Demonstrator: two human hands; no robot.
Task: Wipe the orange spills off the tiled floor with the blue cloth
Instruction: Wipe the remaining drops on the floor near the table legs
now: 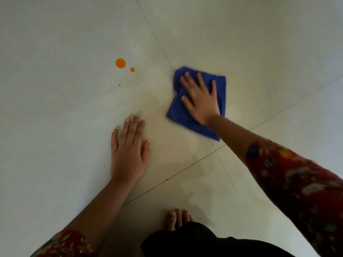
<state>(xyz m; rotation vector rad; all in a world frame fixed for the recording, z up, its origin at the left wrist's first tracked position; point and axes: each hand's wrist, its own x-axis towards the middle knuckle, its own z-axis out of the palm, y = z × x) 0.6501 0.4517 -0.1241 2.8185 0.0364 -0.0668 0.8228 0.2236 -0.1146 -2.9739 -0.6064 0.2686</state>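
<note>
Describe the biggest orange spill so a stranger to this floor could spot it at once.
Start at the blue cloth under the right hand, then look left and slightly farther away across the pale tiled floor. Three orange drops sit there, beyond the left hand. The biggest orange spill is the farthest and much larger than the small drop and the tiny speck.

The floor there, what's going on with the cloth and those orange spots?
A person crouched on the tiled floor presses the blue cloth flat under the right hand, palm down, wiping. The left hand rests flat on the tile as a brace. Three orange spills lie to the cloth's left, apart from it and not yet wiped.
</note>
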